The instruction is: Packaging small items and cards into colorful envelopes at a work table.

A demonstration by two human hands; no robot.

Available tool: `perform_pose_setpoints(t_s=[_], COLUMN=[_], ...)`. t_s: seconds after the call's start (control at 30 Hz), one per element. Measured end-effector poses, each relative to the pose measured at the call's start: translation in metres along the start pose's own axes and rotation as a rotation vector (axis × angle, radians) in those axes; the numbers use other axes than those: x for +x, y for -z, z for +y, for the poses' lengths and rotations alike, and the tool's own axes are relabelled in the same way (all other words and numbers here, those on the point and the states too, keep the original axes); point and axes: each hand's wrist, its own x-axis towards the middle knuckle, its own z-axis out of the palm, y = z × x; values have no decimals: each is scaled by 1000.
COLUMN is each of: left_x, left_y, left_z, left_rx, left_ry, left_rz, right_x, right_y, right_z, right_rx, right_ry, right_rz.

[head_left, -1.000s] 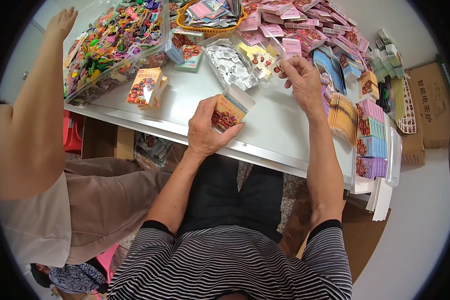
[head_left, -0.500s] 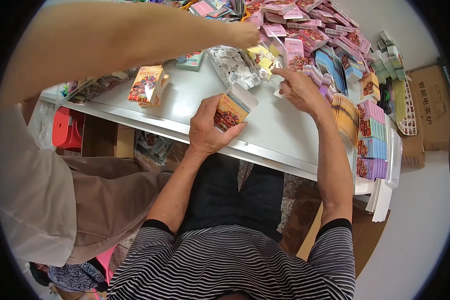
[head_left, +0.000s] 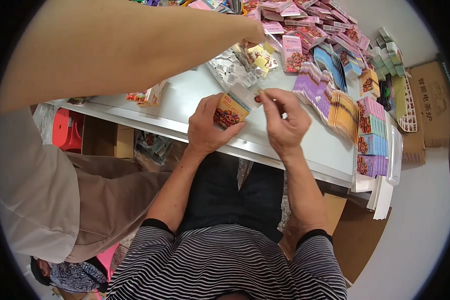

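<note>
My left hand (head_left: 202,126) is wrapped round a small yellow-orange carton (head_left: 228,112), tilted near the table's front edge. Its pale top flap (head_left: 243,95) stands open toward the far right. At that flap, my right hand (head_left: 288,121) pinches a small flat piece with a reddish-brown print (head_left: 257,98) between thumb and forefinger. Just beyond the carton lies a pile of silvery packets (head_left: 230,68). Beside them are yellow and white pieces with small printed pictures (head_left: 265,58).
A co-worker's bare arm (head_left: 135,50) reaches across from the left, over the white table (head_left: 180,97). Pink cartons (head_left: 305,35) heap up at the back. Flattened purple cartons (head_left: 312,89) and orange cartons (head_left: 343,112) fan out on the right, beside stacked small boxes (head_left: 371,142).
My right hand has moved from the printed pieces left and nearer, to the carton's open flap, with a small piece pinched. My left hand still holds the carton. The co-worker's arm has come lower.
</note>
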Motion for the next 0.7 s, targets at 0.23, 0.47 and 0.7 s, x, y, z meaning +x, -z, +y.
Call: perform_pose_setpoints(t_s=[0.23, 0.47, 0.7], left_x=[0, -1, -3], left_y=[-1, 2, 1], left_z=[-1, 0, 1], left_rx=[27, 23, -13], left_ry=[-69, -69, -34], left_rz=[28, 36, 60], right_x=[-17, 9, 62], right_y=[-18, -8, -23], right_z=[10, 6, 57], right_rx=[-149, -82, -110], right_ry=[47, -113, -157], right_rz=[-95, 11, -302])
